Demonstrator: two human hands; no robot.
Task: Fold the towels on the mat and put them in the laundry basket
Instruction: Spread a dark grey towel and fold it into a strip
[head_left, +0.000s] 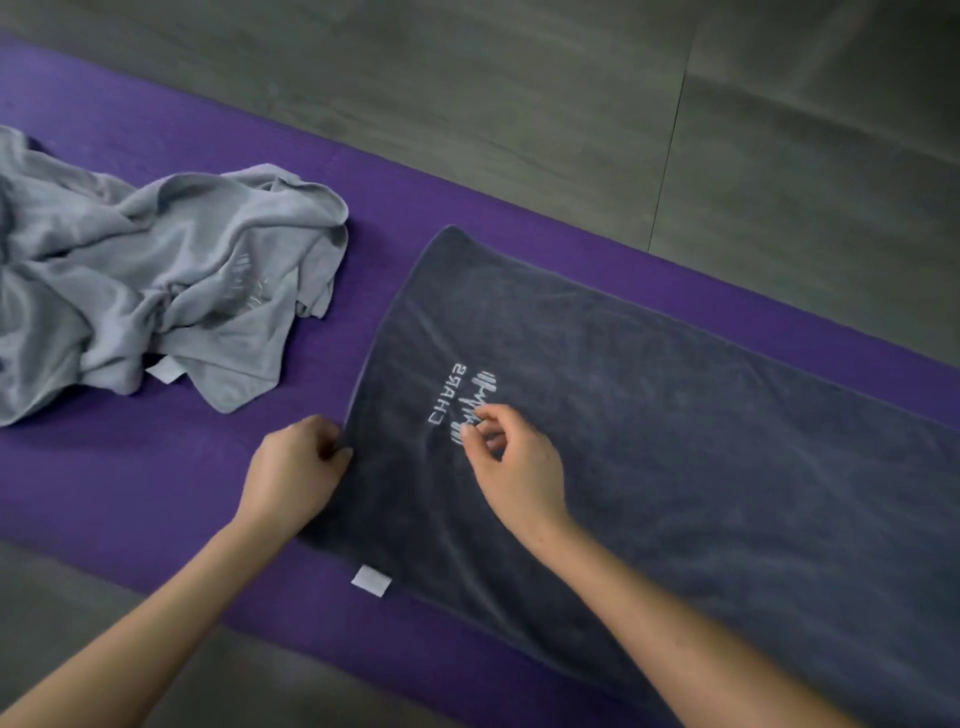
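Down at the near edge, a small white label (371, 580) pokes out from the hem of the dark grey towel (649, 441), which lies spread flat along the purple mat (156, 493) and runs off to the right. The left hand (293, 470) is at the towel's short edge, fingers (340, 451) curled and pinching the hem. The right hand (511, 460) sits on top of the cloth, just beside the white printed logo (462, 400), its fingers pressed together as if nipping a bit of pile; whether cloth is truly caught between them, I cannot tell.

This looks like the smoothing-out before the first fold. To do it well: draw that short edge taut, sweep the creases flat, get both corners in hand, then carry the edge across so hems meet squarely.

The towel looks soft and plush, faintly brushed, lying nearly flat with light ripples.

Further off to the left, a light grey towel (156, 280) sits crumpled in a heap on the mat, apart from the dark one, waiting its turn. Beyond is grey floor (571, 104). No laundry basket in sight.
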